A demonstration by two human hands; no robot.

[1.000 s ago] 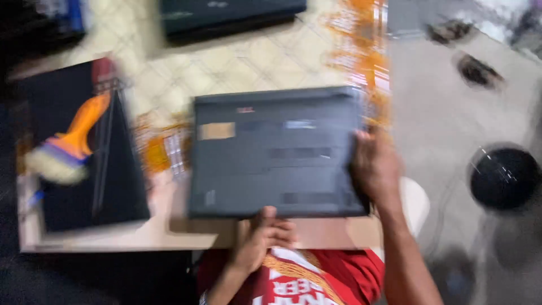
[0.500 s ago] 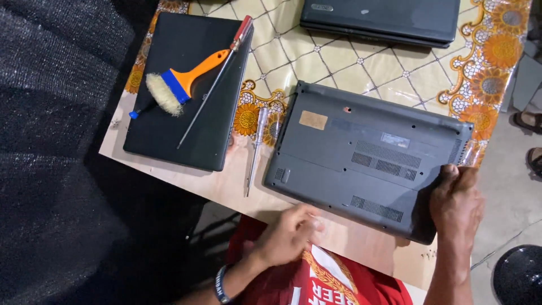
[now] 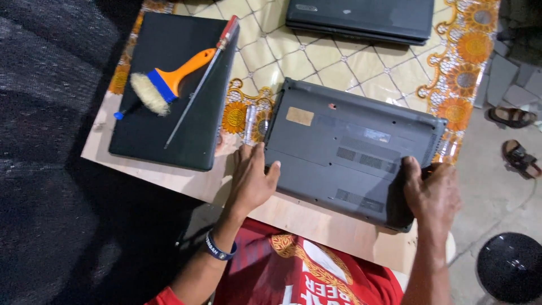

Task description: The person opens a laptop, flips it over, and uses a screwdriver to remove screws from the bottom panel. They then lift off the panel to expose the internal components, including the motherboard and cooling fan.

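While the laptop (image 3: 353, 152) lies long from 10 to 4 o'clock, the left hand (image 3: 252, 179) rests open at its 9 o'clock edge and the right hand (image 3: 432, 192) grips its 4 o'clock corner.

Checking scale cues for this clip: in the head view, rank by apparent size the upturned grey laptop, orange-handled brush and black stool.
1. upturned grey laptop, largest.
2. orange-handled brush.
3. black stool, cut off by the frame, so its place against the brush is unsure.

Informal home repair corner: wooden bench (image 3: 316, 223) under a floral yellow-orange oilcloth (image 3: 350, 62); three laptops, one grey laptop (image 3: 350, 149) underside-up at centre; brush (image 3: 164, 85) and screwdriver (image 3: 200, 82) upper left; sandals (image 3: 516, 135) on concrete floor, right edge.
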